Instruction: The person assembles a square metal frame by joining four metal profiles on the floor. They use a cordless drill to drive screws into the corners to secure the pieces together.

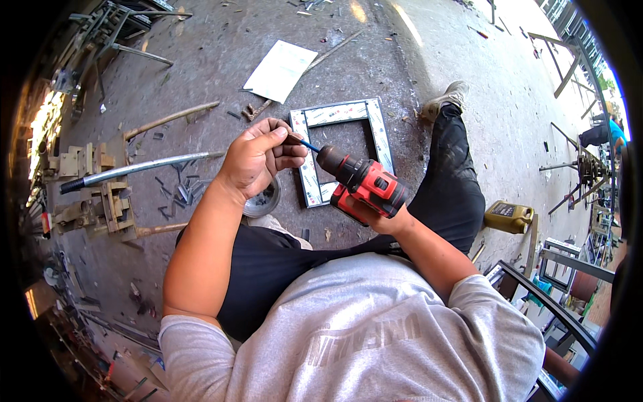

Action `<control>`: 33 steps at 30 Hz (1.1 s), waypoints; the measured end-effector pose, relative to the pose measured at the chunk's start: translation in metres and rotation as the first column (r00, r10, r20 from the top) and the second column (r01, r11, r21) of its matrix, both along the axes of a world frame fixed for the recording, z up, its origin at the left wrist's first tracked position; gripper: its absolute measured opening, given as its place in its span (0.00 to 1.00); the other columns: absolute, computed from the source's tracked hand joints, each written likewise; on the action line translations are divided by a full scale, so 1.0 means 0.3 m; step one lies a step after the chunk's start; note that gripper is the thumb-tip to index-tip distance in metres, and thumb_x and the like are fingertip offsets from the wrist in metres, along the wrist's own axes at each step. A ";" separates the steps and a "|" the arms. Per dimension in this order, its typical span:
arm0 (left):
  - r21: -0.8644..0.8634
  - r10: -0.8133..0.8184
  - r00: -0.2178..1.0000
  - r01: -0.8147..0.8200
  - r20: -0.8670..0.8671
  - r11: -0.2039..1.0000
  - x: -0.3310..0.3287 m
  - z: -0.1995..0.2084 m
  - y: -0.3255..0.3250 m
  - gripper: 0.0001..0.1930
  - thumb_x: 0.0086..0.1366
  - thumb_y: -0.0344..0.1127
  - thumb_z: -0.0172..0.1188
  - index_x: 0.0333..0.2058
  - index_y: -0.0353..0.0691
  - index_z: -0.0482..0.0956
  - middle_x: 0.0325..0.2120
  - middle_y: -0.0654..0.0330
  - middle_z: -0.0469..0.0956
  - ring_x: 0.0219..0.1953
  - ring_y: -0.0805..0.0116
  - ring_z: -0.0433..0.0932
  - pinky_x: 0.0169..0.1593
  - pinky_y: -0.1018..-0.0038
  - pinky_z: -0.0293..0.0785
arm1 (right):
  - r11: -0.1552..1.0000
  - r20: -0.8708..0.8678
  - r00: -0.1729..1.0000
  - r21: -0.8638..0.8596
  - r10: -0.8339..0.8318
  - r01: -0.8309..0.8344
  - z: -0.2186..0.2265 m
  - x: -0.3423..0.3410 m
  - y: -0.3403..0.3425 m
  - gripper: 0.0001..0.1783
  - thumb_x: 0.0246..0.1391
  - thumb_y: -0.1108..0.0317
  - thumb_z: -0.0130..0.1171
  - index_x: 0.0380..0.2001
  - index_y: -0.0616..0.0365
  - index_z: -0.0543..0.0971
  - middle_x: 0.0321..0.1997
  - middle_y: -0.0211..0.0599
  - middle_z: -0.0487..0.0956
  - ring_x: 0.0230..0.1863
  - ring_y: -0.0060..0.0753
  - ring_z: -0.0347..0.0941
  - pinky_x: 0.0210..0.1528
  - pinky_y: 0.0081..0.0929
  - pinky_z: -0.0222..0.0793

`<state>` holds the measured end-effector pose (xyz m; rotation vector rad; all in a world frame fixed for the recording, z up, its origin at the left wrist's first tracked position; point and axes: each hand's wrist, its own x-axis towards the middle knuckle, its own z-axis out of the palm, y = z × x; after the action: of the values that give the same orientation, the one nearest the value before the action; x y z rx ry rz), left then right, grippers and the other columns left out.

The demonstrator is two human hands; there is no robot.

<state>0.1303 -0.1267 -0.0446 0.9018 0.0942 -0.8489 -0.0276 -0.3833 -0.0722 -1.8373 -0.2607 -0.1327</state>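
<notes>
My right hand (394,220) is wrapped round the grip of a red and black cordless drill (365,179), whose chuck points up and to the left. A thin blue bit (309,145) sticks out of the chuck. At the bit's end, the thumb and fingers of my left hand (258,155) are pinched together; what lies between them is too small to make out. Below the drill, a rectangular metal frame (382,144) covered in printed white film lies flat on the floor between my legs. The drill hides part of its lower right side.
A round metal bowl (265,199) sits beneath my left wrist. White paper (281,69) lies beyond the frame. At left are a long metal bar with a dark grip (140,171), rusty clamps (117,208) and scattered metal pieces (181,191). A yellow-brown jug (509,217) stands at right.
</notes>
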 end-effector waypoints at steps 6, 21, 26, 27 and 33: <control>-0.099 -0.013 1.000 0.014 0.012 0.995 -0.011 0.013 0.046 0.06 0.77 0.33 0.55 0.47 0.40 0.76 0.42 0.52 0.85 0.41 0.62 0.88 0.45 0.67 0.87 | 0.995 -0.015 0.997 0.062 0.081 -0.080 0.027 0.006 0.016 0.12 0.54 0.75 0.71 0.42 0.57 0.83 0.38 0.40 0.81 0.38 0.42 0.80 0.43 0.36 0.76; 0.524 0.090 0.853 -0.396 0.514 0.754 -0.036 -0.044 0.052 0.33 0.67 0.57 0.69 0.56 0.33 0.76 0.45 0.56 0.81 0.48 0.70 0.80 0.47 0.74 0.78 | 0.982 -0.052 0.996 -0.175 0.066 -0.074 -0.075 0.025 0.002 0.12 0.54 0.75 0.70 0.42 0.58 0.82 0.35 0.37 0.83 0.37 0.36 0.80 0.43 0.33 0.77; 0.442 0.143 0.806 -0.452 0.574 0.774 -0.002 0.015 0.135 0.29 0.70 0.55 0.65 0.55 0.33 0.78 0.44 0.59 0.81 0.47 0.70 0.80 0.50 0.74 0.73 | 0.808 -0.457 0.889 -0.535 -0.031 -0.247 -0.425 -0.019 -0.081 0.21 0.51 0.68 0.71 0.50 0.56 0.82 0.39 0.44 0.86 0.41 0.47 0.86 0.48 0.37 0.79; 0.419 0.177 0.805 -0.465 0.566 0.780 -0.013 0.022 0.128 0.25 0.71 0.52 0.65 0.52 0.35 0.80 0.42 0.60 0.81 0.45 0.71 0.79 0.50 0.74 0.73 | 0.720 -0.566 0.824 -0.587 -0.037 -0.370 -0.443 -0.025 -0.072 0.24 0.53 0.63 0.69 0.54 0.53 0.81 0.44 0.49 0.87 0.48 0.53 0.85 0.51 0.42 0.79; 0.491 0.023 0.812 -0.374 0.583 0.787 -0.022 -0.022 0.108 0.28 0.68 0.51 0.67 0.54 0.31 0.78 0.39 0.57 0.82 0.44 0.72 0.78 0.48 0.74 0.72 | 0.561 -0.694 0.712 -0.632 -0.104 -0.534 -0.577 -0.144 -0.059 0.27 0.52 0.64 0.63 0.58 0.48 0.79 0.45 0.52 0.87 0.48 0.56 0.84 0.51 0.48 0.78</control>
<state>0.1236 -0.0944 -0.0512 1.6732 -0.0542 -0.3044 -0.0707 -0.4009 -0.2454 -2.5902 -0.0263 1.0334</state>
